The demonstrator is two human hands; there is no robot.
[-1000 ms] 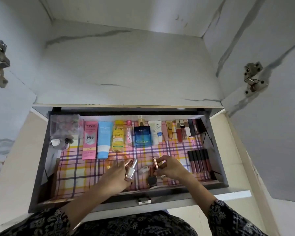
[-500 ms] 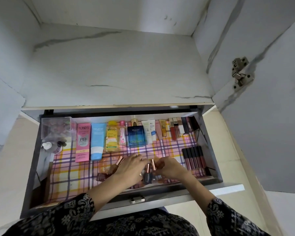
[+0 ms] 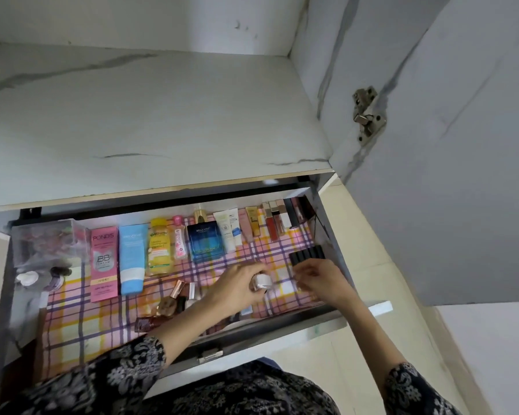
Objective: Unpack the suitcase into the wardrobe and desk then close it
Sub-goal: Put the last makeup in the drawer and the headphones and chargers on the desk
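Cosmetics (image 3: 204, 241) are being arranged in the open wardrobe drawer (image 3: 282, 326). A small silvery bottle (image 3: 262, 283) is being gripped in the curled left hand (image 3: 237, 284). The right hand (image 3: 322, 280) is being held against dark tubes (image 3: 307, 254), its hold unclear. The suitcase, unseen, is judged not yet closed.

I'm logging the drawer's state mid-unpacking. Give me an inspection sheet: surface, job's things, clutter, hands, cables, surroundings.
Surface: open drawer, floor covered by a plaid liner.
Job's things: cosmetics lined along the back, among them Pond's BB cream box, blue tube, Bella Vita perfume; dark lipstick tubes at right.
Clutter: nail polish bottles lying loose near the front; clear box at back left.
Hands: left hand grips a small silvery container; right hand at the dark lipstick tubes, grip unclear.
Cables: nothing seen.
Surroundings: white marbled shelf above; door hinge at right.
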